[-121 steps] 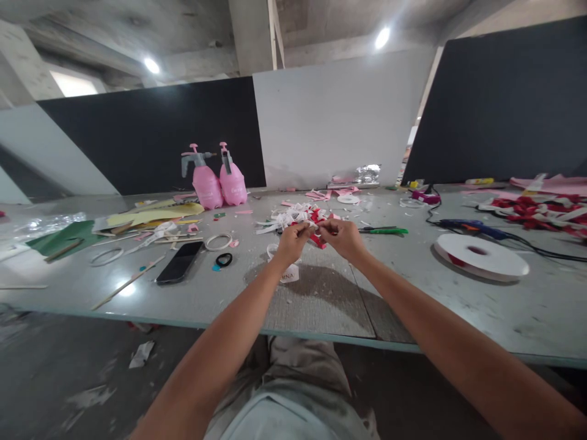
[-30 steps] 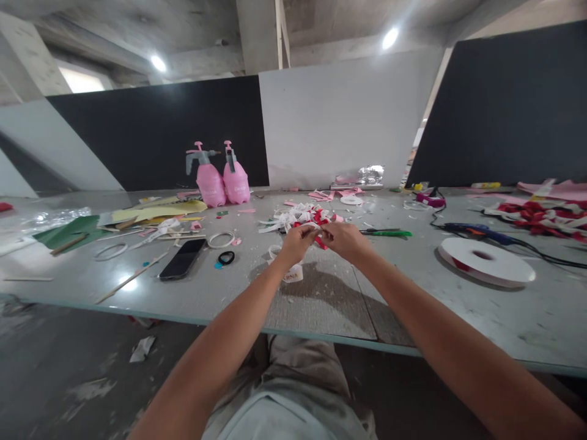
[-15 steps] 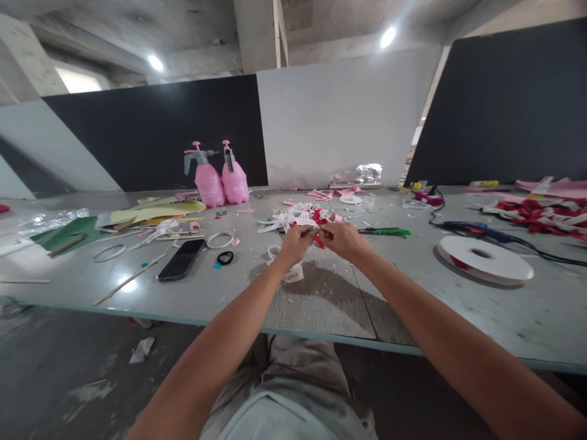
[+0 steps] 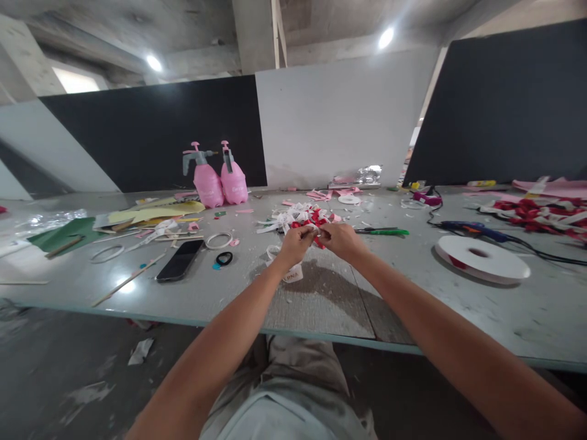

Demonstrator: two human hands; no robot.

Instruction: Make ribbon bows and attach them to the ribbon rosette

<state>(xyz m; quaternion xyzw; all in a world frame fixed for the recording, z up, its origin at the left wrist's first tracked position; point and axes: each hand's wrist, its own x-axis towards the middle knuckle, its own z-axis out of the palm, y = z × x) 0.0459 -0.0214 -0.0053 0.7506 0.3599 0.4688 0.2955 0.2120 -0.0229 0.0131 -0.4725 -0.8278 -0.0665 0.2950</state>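
My left hand [image 4: 293,243] and my right hand [image 4: 342,239] meet over the middle of the grey table [image 4: 321,299]. Both are pinched shut on a small red and white ribbon piece [image 4: 316,233] held between the fingertips. Just behind the hands lies a pile of red and white ribbon scraps [image 4: 298,217]. A white strip with printed letters [image 4: 292,274] lies on the table under my left wrist.
Two pink spray bottles [image 4: 220,177] stand at the back. A black phone [image 4: 180,260], rings and sticks lie left. Green-handled scissors [image 4: 383,231], a white ribbon reel [image 4: 481,258], a blue glue gun [image 4: 468,227] and more red ribbon [image 4: 536,211] lie right.
Hardly anything has changed. Both hands stay together at the same spot, with small finger movements on the ribbon piece.
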